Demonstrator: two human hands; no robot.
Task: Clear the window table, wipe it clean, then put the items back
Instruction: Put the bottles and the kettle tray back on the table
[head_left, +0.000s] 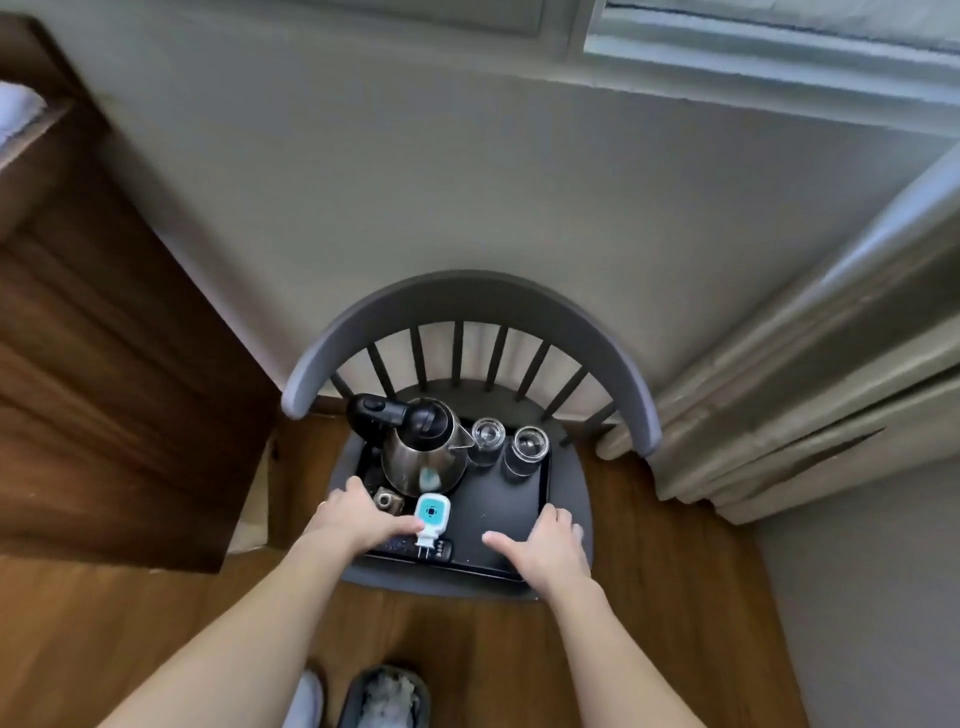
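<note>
On grey chair (470, 306): flat black tray (498, 501), steel kettle (423, 452).

- The tray (519, 499) lies on the seat of the chair (467, 296), whose back is to the wall.
- On the tray, the kettle (421, 447) stands rear left, with two glasses (488, 439) to its right.
- The plug-in device (431, 519) lies at the front, before the kettle.
- The left hand (358, 514) is at the tray's left edge, the right hand (545, 540) at its right edge.
- The curtain (805, 389) hangs right of the chair.
</note>
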